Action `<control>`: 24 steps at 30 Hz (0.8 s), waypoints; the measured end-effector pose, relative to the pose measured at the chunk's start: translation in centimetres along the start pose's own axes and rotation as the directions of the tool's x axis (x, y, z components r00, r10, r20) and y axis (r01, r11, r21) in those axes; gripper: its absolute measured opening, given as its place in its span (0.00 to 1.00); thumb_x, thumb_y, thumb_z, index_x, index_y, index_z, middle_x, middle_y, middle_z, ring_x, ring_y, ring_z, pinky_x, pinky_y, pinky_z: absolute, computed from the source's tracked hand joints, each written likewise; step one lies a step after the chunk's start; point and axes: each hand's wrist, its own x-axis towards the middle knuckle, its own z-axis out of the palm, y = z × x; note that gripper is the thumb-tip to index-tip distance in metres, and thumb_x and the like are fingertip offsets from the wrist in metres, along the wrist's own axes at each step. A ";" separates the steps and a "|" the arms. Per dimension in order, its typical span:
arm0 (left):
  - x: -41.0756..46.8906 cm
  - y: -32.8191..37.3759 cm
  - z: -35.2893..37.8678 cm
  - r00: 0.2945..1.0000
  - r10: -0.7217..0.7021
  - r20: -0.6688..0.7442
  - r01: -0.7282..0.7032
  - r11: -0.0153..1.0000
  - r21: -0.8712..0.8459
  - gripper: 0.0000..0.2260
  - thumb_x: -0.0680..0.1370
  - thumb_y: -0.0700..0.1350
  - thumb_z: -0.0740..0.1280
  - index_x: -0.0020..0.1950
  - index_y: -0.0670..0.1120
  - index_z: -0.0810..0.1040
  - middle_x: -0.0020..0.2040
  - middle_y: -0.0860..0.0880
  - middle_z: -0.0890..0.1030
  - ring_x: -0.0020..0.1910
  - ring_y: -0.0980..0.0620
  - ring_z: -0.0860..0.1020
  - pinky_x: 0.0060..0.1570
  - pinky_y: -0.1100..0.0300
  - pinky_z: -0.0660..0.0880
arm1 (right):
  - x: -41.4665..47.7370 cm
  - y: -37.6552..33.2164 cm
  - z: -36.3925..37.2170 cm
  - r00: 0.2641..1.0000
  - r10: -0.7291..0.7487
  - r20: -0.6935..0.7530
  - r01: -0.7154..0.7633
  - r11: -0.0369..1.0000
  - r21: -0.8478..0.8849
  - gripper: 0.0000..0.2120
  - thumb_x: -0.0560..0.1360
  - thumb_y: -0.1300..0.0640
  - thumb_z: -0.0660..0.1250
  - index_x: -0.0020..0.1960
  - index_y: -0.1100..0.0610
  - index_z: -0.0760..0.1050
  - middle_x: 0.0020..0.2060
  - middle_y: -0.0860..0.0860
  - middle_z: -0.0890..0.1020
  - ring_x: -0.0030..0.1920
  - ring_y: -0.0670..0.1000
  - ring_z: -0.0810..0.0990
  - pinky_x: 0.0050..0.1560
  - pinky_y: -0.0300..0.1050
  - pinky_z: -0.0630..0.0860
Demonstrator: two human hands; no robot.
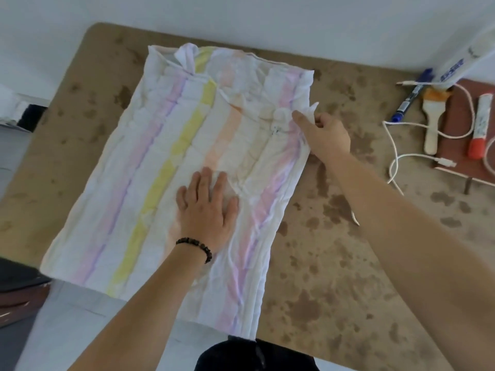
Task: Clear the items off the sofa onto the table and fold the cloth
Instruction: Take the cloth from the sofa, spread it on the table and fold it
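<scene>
A white cloth (150,167) with pink, yellow and orange stripes lies spread over the brown mottled sofa seat (334,277), its near end hanging over the front edge. My left hand (207,207), with a dark bead bracelet on the wrist, presses flat on the cloth's middle, fingers straight. My right hand (325,135) pinches a corner of the cloth at its right edge and lifts it slightly.
At the far right a reddish-brown table (460,124) holds a wooden-handled brush (432,121), a red-capped white tube (479,127), a blue pen (412,95) and a white cable (396,162) that trails onto the sofa. A white wall runs behind.
</scene>
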 end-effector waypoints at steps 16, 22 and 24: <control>27.2 -8.8 -8.2 0.968 0.249 -0.025 -0.244 0.961 0.127 0.16 0.79 0.38 0.58 0.67 0.44 0.71 0.64 0.41 0.73 0.50 0.37 0.77 0.41 0.47 0.74 | 0.3 -2.3 1.2 0.986 0.029 -0.167 0.056 0.876 0.479 0.07 0.81 0.56 0.61 0.47 0.58 0.73 0.34 0.44 0.72 0.30 0.41 0.69 0.31 0.34 0.70; 29.1 -12.9 -8.8 0.982 0.189 -0.028 -0.176 0.954 0.242 0.17 0.79 0.47 0.57 0.65 0.43 0.72 0.61 0.37 0.73 0.58 0.36 0.72 0.46 0.45 0.70 | 0.8 -4.5 3.0 0.939 0.118 -0.323 0.047 0.886 0.462 0.12 0.79 0.54 0.60 0.48 0.64 0.71 0.35 0.47 0.70 0.35 0.45 0.67 0.34 0.39 0.67; 29.8 -14.1 -8.9 0.970 0.241 -0.036 -0.225 0.944 0.240 0.17 0.78 0.45 0.58 0.65 0.43 0.73 0.60 0.37 0.75 0.58 0.35 0.72 0.47 0.45 0.70 | 1.1 -5.4 3.5 0.941 0.131 -0.311 0.037 0.876 0.481 0.12 0.79 0.52 0.61 0.46 0.62 0.72 0.35 0.47 0.70 0.34 0.46 0.67 0.34 0.41 0.67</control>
